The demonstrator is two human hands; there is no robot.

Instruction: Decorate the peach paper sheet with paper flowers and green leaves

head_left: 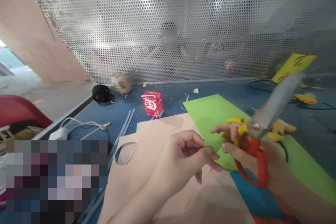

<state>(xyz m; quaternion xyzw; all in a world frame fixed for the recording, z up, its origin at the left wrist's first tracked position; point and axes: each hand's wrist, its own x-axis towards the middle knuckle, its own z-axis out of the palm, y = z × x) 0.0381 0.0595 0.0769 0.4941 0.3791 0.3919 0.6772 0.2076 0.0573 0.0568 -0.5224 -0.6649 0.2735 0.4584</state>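
Note:
My right hand (252,157) grips a pair of scissors (265,126) with red and yellow handles, its grey blades pointing up and to the right, blurred. My left hand (181,162) hovers just left of it over a beige sheet (157,136), thumb and fingers pinched loosely together; I cannot tell whether anything is between them. The beige sheet has a round hole (126,153) cut near its left edge. A green sheet (215,112) lies under and behind both hands on the blue table (110,112).
A red drink carton (152,104) stands behind the sheets. A black round object (101,93) and a pale ball (121,83) sit by the perforated metal wall (168,24). Metal rods (123,129), a white charger with cable (63,131), and yellow glue guns (307,98) lie around.

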